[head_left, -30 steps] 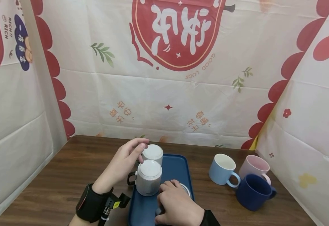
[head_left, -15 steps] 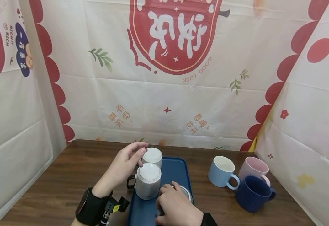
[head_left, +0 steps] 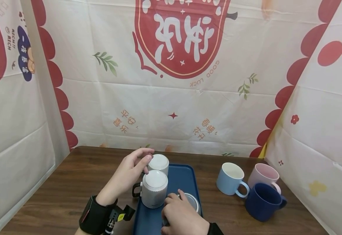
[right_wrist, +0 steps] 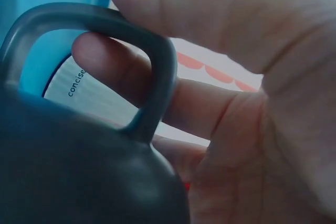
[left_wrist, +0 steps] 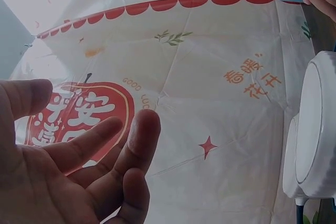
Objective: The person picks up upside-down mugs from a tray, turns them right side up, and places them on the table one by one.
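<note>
Two hands at the tray's mugs

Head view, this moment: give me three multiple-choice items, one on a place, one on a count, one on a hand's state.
1. Where does the blue tray lie?
A. on the wooden table
B. on the floor
C. on a shelf

2. How many mugs stand off the tray to the right?
A. one
B. three
C. five

3. What is the left hand doing?
A. gripping the navy mug
B. fingers loosely extended beside the far white mug
C. pressed flat on the wall

Answers: 1 A, table under it. 2 B, light blue, pink, navy. 3 B, fingers near the white mug.
</note>
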Demonstrator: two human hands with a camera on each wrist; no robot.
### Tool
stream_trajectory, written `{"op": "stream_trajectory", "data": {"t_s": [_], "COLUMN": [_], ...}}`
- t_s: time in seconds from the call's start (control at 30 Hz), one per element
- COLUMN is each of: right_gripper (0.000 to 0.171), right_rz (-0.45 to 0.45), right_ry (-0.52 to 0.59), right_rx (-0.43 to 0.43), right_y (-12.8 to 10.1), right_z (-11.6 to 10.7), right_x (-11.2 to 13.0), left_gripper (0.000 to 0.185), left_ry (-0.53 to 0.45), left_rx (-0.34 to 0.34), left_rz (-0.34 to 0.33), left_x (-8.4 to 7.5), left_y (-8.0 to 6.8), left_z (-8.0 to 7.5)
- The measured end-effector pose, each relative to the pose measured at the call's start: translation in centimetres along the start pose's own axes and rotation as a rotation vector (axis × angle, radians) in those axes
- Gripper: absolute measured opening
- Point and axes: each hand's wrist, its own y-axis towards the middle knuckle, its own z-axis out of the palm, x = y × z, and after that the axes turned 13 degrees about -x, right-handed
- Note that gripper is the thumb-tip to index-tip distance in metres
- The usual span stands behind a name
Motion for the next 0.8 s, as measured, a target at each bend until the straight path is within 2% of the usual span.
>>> {"op": "stream_trajectory", "data": {"t_s": [0.33,0.8], "right_gripper": [0.015,0.019], "right_rz": [0.012,-0.091], "right_ry": [-0.033,-0.098], "right_rx": [0.015,-0.047], "right_y": [0.24,-0.13], "right_z": [0.25,0.76], "right_x": [0.04,0.04], "left_gripper": [0.038,0.038], "left_ry": [-0.01,-0.013], "left_rx": [0.007,0.013], "left_rz": [-0.014,-0.01], "left_x": [-0.08,-0.11], "left_y": [0.02,-0.09], "left_z": [-0.03,-0.03]}}
